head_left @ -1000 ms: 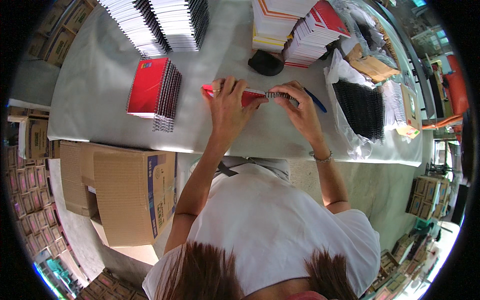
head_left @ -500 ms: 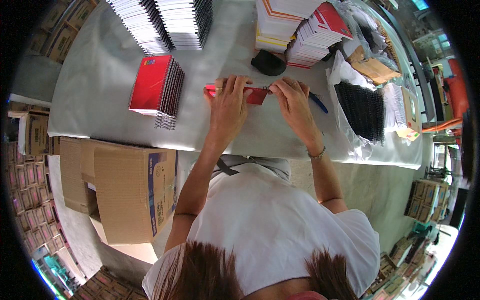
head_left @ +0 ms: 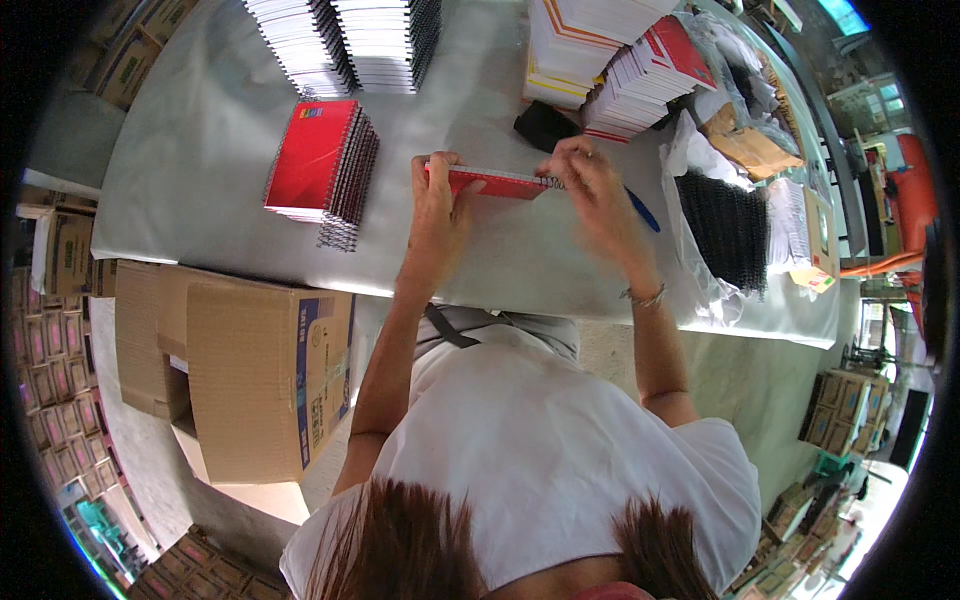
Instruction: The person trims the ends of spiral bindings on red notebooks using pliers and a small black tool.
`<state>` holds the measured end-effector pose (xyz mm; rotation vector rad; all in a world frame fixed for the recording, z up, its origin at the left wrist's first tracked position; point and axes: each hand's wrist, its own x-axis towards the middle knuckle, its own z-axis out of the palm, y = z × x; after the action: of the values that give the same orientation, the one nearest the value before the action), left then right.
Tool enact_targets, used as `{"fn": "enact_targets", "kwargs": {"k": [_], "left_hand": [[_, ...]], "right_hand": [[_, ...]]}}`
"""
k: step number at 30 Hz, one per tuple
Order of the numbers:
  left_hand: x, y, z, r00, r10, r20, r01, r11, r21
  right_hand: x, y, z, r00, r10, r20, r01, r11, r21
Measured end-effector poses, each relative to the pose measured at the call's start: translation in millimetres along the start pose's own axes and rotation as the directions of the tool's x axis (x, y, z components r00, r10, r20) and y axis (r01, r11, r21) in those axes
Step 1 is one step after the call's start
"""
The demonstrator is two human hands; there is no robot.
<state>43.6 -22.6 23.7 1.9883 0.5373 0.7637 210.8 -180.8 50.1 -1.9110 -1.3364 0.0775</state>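
Fingers of your left hand [head_left: 437,214] are clamped on a red notepad [head_left: 512,187], which stands on its long edge over the grey table [head_left: 520,262].
The dark spiral wire [head_left: 553,184] sticks out at the notepad's right end; your right hand [head_left: 598,200] is blurred there, so I cannot tell whether its fingers are pinched together or apart. The step in hand seems to be the threading of this wire along the notepad's upper edge. The next move, I judge, calls for a steady left grip and light turning, so that no hole is skipped. At left lies a stack of red spiral notepads [head_left: 312,160]; at right, a blue handle [head_left: 642,209] and a heap of black spiral wires [head_left: 722,228].
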Motion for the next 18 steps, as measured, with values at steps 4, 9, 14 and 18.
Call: {"fn": "enact_targets", "kwargs": {"k": [4,9,14,18], "left_hand": [[2.8,-0.1,-22.2,0.993,0.084,0.088,-0.083,0.996,-0.007],[5.0,-18.8,-29.5,0.97,0.157,0.185,-0.164,0.986,0.024],[2.7,-25.1,-15.2,0.994,0.072,0.086,-0.066,0.995,-0.078],[5.7,-25.0,-9.1,0.989,0.009,0.147,0.017,0.984,-0.179]], "right_hand": [[32.1,29.4,-10.3,0.993,0.116,0.014,-0.116,0.992,0.047],[32.7,71.2,3.3,0.993,0.055,0.104,-0.043,0.992,-0.118],[15.1,34.0,-30.4,0.874,0.002,0.486,-0.397,0.579,0.712],[5.8,36.0,-37.2,0.783,0.04,0.621,-0.425,0.764,0.486]]}}
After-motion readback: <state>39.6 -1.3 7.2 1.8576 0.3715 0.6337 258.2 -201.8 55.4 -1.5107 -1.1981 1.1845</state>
